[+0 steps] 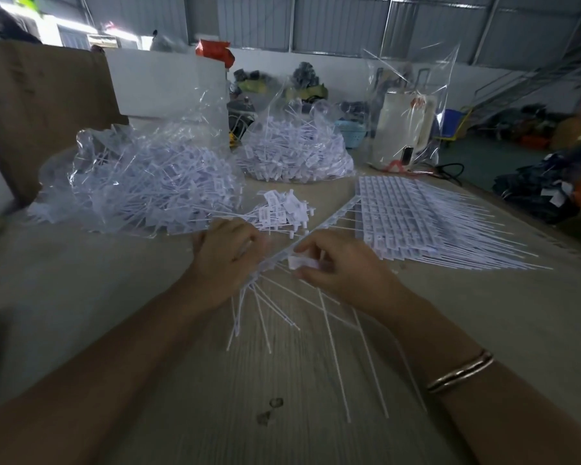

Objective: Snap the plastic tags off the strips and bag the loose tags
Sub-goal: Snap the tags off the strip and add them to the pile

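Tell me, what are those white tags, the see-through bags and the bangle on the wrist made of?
The tags look like matte white moulded plastic, with thin stiff tails. The bags seem to be thin clear plastic film: crinkled, glossy, contents showing through. The bangle is probably polished metal, judging by its coppery shine.

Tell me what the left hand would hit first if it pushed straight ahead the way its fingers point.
Most likely the small pile of loose tags just beyond the left hand, which grips a bundle of tags. The clear bag of tags lies further left. Depth is hard to judge from this one view.
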A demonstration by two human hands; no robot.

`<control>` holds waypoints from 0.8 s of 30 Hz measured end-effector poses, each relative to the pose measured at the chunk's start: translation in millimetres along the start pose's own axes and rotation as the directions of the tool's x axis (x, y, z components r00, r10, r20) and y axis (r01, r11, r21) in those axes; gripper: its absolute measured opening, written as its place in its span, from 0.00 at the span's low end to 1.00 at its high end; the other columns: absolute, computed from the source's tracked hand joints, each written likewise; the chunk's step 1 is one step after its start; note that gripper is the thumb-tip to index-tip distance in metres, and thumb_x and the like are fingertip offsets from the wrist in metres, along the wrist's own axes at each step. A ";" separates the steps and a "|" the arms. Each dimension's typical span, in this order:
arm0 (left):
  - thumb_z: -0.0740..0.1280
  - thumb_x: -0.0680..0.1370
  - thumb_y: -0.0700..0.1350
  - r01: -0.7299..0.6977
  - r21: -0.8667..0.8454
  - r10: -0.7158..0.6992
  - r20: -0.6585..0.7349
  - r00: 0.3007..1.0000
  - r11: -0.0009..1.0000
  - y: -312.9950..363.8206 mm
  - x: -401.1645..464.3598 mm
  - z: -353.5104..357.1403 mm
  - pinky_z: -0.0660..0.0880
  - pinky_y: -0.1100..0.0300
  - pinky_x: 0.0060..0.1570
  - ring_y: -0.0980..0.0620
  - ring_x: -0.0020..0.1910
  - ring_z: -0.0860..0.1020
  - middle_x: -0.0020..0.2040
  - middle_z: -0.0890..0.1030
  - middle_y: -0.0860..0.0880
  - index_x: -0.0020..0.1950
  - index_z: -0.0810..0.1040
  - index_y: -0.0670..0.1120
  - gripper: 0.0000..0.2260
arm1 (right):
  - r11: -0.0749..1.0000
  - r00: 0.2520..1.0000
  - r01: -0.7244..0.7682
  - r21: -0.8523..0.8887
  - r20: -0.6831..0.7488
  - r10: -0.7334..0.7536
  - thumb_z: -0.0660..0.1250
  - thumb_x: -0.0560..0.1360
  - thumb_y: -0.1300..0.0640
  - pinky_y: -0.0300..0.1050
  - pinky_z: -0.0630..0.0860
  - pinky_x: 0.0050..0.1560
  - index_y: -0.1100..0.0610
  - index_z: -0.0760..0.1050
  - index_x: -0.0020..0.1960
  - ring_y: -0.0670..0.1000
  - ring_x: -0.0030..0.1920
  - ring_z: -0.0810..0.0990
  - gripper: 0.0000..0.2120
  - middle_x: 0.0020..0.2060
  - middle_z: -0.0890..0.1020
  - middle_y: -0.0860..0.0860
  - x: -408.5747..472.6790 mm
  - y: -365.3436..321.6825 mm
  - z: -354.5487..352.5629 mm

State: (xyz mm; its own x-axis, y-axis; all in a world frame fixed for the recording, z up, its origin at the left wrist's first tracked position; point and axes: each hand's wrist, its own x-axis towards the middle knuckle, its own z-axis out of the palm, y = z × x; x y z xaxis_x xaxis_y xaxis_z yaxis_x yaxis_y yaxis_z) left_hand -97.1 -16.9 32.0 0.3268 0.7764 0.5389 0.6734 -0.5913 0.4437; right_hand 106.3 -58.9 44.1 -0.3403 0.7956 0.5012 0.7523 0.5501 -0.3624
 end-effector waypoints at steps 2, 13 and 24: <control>0.55 0.76 0.57 -0.103 -0.123 0.115 0.095 0.989 0.987 18.2 -2.9 7.7 0.66 0.67 0.47 0.62 0.37 0.73 0.31 0.73 0.56 0.34 0.74 0.53 0.16 | 1.000 1.000 0.015 0.010 -0.015 -0.015 0.70 0.71 0.48 0.29 0.66 0.36 0.52 0.73 0.51 0.41 0.36 0.71 0.13 0.40 0.75 0.43 1.8 -6.5 4.6; 0.63 0.76 0.51 -0.090 -0.269 0.126 0.118 0.985 0.959 9.7 -6.0 9.6 0.69 0.56 0.43 0.60 0.37 0.74 0.33 0.76 0.56 0.38 0.78 0.52 0.09 | 1.000 0.996 -0.022 -0.008 0.086 0.022 0.68 0.74 0.53 0.48 0.76 0.47 0.54 0.80 0.53 0.47 0.44 0.78 0.09 0.45 0.82 0.49 -2.1 9.7 -10.6; 0.58 0.72 0.59 0.119 -0.048 -0.121 -0.032 0.992 0.992 -31.9 -0.8 -17.7 0.66 0.42 0.58 0.49 0.50 0.73 0.41 0.77 0.51 0.41 0.78 0.49 0.16 | 0.977 0.991 -0.112 0.180 -0.048 0.122 0.69 0.71 0.47 0.35 0.74 0.41 0.38 0.74 0.43 0.42 0.41 0.79 0.05 0.39 0.80 0.40 -9.8 19.5 -26.0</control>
State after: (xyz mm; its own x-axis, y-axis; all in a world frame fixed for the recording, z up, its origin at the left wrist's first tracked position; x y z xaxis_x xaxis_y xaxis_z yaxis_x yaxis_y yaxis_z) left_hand -130.6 -2.5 30.1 0.2216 0.8347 0.5041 0.6746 -0.5045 0.5389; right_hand 138.9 -62.6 52.5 -0.2182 0.8438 0.4903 0.6721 0.4942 -0.5514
